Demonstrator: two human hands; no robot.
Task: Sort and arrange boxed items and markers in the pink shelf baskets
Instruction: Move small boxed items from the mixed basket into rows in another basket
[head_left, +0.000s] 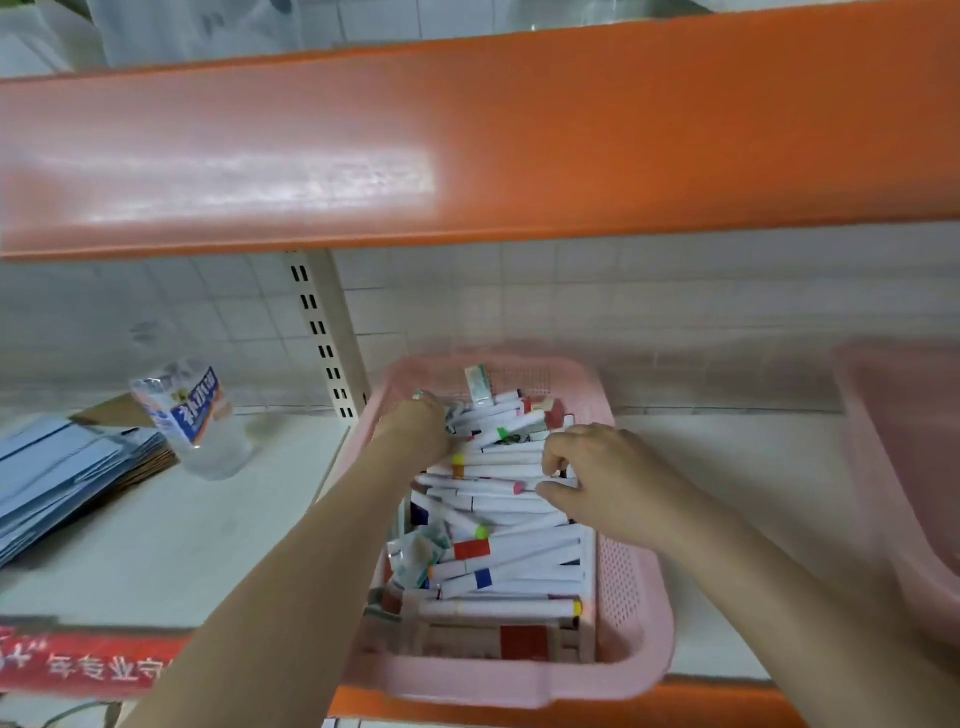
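A pink perforated basket (631, 587) stands on the white shelf, full of white markers (498, 470) with coloured caps lying crosswise. Boxed items (519, 642) lie along its near wall, and a small boxed item (478, 382) leans against its far wall. My left hand (415, 428) reaches into the far left of the basket with its fingers curled down among the markers; what it holds is hidden. My right hand (592, 467) sits over the right side of the pile, its fingers curled round the ends of white markers.
An orange shelf beam (467, 145) hangs overhead, close above the basket. A plastic bottle with a blue label (192, 421) stands to the left, beside flat blue cardboard (57, 478). A second pink basket (904, 467) sits at the right edge. A slotted upright (327, 338) rises behind.
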